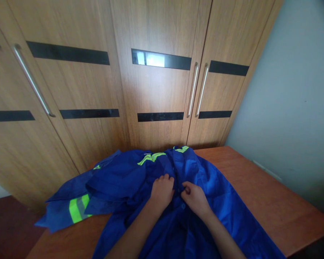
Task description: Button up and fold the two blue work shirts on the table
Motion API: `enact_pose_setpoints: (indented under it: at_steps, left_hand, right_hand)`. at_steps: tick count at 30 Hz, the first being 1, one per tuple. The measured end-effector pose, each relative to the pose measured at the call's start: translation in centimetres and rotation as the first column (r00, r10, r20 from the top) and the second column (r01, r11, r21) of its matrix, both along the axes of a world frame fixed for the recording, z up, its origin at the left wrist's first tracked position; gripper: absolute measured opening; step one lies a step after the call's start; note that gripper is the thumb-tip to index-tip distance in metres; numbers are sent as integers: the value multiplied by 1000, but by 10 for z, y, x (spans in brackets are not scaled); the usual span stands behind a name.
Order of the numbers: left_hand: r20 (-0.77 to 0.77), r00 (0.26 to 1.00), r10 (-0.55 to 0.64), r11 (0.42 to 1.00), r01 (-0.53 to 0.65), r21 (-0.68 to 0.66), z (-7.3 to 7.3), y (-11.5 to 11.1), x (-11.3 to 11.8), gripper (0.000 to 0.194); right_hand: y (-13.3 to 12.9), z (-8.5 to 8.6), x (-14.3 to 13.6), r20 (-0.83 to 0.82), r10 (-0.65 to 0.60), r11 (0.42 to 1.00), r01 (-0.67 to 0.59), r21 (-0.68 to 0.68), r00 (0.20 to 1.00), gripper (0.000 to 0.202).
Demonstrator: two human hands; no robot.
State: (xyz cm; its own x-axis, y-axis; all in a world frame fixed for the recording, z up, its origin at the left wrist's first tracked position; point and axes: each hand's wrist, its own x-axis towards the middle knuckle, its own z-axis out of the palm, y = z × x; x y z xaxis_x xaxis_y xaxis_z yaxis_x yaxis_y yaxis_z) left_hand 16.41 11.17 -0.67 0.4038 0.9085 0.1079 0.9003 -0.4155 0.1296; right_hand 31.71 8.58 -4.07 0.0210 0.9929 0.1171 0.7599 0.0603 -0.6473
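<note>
Jacket (218, 190) spread on the table (259, 201), your left hand (162, 190) and right hand (196, 198) curl slightly apart at its front, any pinch impossible to confirm, so align the edges gently without tugging.

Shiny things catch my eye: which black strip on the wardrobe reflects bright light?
The upper middle strip, left of the paired handles; only it shows a white patch.
</note>
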Motion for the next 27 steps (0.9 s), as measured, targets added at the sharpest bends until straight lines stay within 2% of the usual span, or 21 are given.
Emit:
enact_pose_setpoints:
  at_steps: [2, 4, 8, 12, 15, 19, 23, 27]
  left_hand:
    - [-14, 1000, -10, 1000, 10, -4, -4, 9, 4, 14]
    - [-17, 1000, -11, 1000, 11, 9, -6, 17, 2, 17]
    - [-12, 1000, 3, 998, -3, 57, 1, 25, -8, 27]
    - [-20, 992, -122, 989, 124, 76, 7, 19, -7, 20]
    - [-46, 970, -237, 969, 239, 55, 2, 16, 1, 20]
    - [-73, 955, -286, 956, 289, 43, -4, 20, 6, 14]
    - [-60, 968, -242, 966, 246, 81, -2, 27, -1, 16]
    - [-1, 999, -55, 984, 54, 167, 5, 30, -13, 26]
  right_hand:
    - [1, -9, 7, -249, 13, 998, 3, 64, 969, 26]
    - [3, -15, 11, -350, 17, 996, 14, 86, 936, 27]
    - [5, -16, 16, -380, 6, 995, 33, 96, 925, 26]
    - [3, -10, 14, -406, -4, 989, 64, 135, 914, 21]
    - [1, -9, 12, -419, -7, 989, 68, 132, 908, 17]
    - [-1, -15, 11, -491, -39, 990, 99, 97, 870, 18]
    - [-1, -19, 11, -523, -16, 985, 103, 138, 852, 18]
    - [-1, -17, 9, -436, -18, 968, 125, 219, 900, 23]
